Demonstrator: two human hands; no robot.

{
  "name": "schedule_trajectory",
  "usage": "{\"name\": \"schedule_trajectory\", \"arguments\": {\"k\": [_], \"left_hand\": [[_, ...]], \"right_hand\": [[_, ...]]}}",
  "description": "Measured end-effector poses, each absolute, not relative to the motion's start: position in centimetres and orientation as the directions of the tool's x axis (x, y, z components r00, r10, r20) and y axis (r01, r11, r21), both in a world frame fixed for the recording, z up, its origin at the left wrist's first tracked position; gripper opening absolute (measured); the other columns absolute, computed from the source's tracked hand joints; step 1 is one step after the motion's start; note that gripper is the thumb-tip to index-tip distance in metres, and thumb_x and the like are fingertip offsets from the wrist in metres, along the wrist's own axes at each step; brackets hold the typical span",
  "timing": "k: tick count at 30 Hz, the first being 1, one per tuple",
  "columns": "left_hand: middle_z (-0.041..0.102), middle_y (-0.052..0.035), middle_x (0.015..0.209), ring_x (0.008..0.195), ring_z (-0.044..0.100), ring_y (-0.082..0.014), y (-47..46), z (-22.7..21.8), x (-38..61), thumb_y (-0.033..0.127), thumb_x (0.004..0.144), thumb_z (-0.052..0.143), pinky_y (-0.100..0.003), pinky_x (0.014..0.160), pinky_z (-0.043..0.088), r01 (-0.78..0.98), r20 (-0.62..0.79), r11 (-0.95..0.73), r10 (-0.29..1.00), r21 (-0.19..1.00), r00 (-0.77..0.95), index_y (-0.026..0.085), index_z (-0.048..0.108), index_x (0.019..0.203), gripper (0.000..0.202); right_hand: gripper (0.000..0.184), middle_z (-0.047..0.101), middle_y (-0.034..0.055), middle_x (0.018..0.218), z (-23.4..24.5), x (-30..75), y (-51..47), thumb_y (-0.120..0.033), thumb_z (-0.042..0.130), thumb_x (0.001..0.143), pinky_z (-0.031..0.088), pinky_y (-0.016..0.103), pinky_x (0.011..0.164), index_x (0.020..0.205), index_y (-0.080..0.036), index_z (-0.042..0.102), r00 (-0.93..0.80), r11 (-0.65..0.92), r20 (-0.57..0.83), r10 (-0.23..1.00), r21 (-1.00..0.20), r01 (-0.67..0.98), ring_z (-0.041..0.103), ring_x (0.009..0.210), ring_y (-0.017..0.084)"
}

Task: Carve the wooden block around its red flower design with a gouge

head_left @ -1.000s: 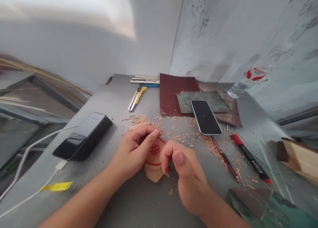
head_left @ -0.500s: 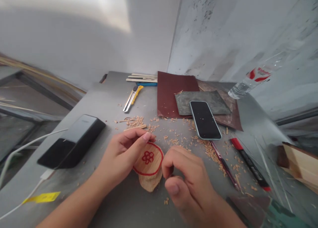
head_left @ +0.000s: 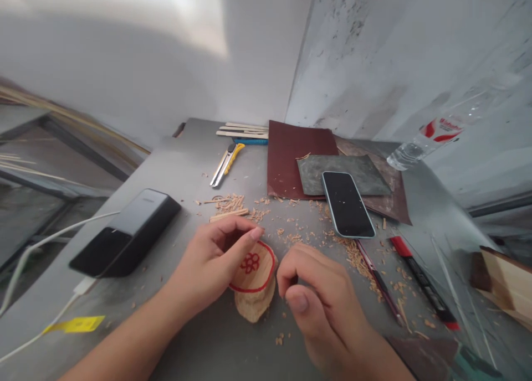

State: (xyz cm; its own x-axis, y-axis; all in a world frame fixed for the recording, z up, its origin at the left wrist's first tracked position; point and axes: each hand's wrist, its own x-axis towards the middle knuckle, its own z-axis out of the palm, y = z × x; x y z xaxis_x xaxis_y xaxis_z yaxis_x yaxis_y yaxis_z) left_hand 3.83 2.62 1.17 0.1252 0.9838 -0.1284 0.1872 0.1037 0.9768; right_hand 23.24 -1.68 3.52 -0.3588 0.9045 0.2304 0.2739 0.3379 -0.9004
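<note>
A pale wooden disc (head_left: 261,271) with a red painted rim and a red flower is pinched at its left edge between the thumb and fingers of my left hand (head_left: 220,253). Rough, carved wood (head_left: 252,306) shows under its near edge; whether the two are one piece I cannot tell. Just right of the disc is my right hand (head_left: 320,292), its fingers curled in and the thumb bent below them. The inside of that hand is hidden, so anything in it does not show. Wood shavings (head_left: 291,237) lie beyond both hands.
At left stands a black device (head_left: 124,237) with white cables. Farther back are a yellow utility knife (head_left: 226,164), wooden sticks (head_left: 243,130) and sandpaper sheets (head_left: 291,162). A phone (head_left: 348,205), slim pen-like tool (head_left: 380,281), red-black marker (head_left: 424,281) and water bottle (head_left: 428,138) are at right.
The whole view has shifted slightly. The disc is tilted a little more within my left hand, and my right hand has moved slightly away from it, still curled.
</note>
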Motion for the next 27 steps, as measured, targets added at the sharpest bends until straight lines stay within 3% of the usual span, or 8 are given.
{"name": "schedule_trajectory", "arguments": {"k": [4,10,15,21,27], "left_hand": [[0.08,-0.0092,0.102,0.092,0.075,-0.0241,2.4,0.9,4.0,0.04,0.092,0.068,-0.037,0.084,0.059,0.253,-0.043,-0.017,0.973,0.967,0.227,0.018,0.077,0.095,0.023],[0.076,-0.0074,0.093,0.085,0.071,-0.0234,2.1,0.5,4.3,0.039,0.094,0.064,-0.038,0.079,0.057,0.289,-0.033,-0.047,0.964,0.956,0.266,0.019,0.075,0.095,0.023],[0.074,-0.0068,0.088,0.078,0.068,-0.0221,1.8,0.5,4.6,0.042,0.093,0.065,-0.036,0.071,0.055,0.272,-0.039,-0.033,0.967,0.962,0.254,0.018,0.074,0.097,0.026],[0.073,-0.0069,0.087,0.083,0.068,-0.022,1.8,0.4,4.9,0.041,0.098,0.06,-0.036,0.077,0.054,0.312,0.103,-0.163,0.975,0.936,0.199,0.018,0.073,0.092,0.028],[0.077,-0.0078,0.091,0.089,0.07,-0.0232,1.6,0.1,5.9,0.044,0.102,0.055,-0.036,0.082,0.053,0.255,0.196,-0.218,0.975,0.942,0.109,0.018,0.075,0.096,0.034]], "right_hand": [[0.042,0.051,-0.0044,0.07,3.6,23.2,-1.6,-0.046,0.045,0.112,0.037,0.029,0.07,0.078,-0.021,0.052,-0.345,0.343,0.24,0.908,-0.897,0.28,0.048,0.067,0.012],[0.039,0.05,-0.0048,0.069,3.9,23.2,-1.6,-0.037,0.044,0.112,0.038,0.028,0.07,0.077,-0.021,0.052,-0.355,0.348,0.23,0.906,-0.883,0.316,0.046,0.063,0.012],[0.035,0.051,-0.0033,0.071,4.0,22.9,-1.5,-0.03,0.048,0.109,0.036,0.03,0.069,0.075,-0.021,0.049,-0.352,0.363,0.203,0.914,-0.798,0.482,0.049,0.068,0.014],[0.035,0.054,-0.0016,0.074,4.1,22.5,-1.8,-0.029,0.049,0.108,0.035,0.031,0.07,0.074,-0.021,0.047,-0.407,0.395,0.169,0.898,-0.718,0.572,0.05,0.072,0.016],[0.037,0.055,-0.0015,0.077,4.1,22.6,-1.7,-0.033,0.046,0.11,0.038,0.032,0.071,0.075,-0.022,0.042,-0.358,0.389,0.21,0.91,-0.731,0.56,0.051,0.074,0.016]]}}
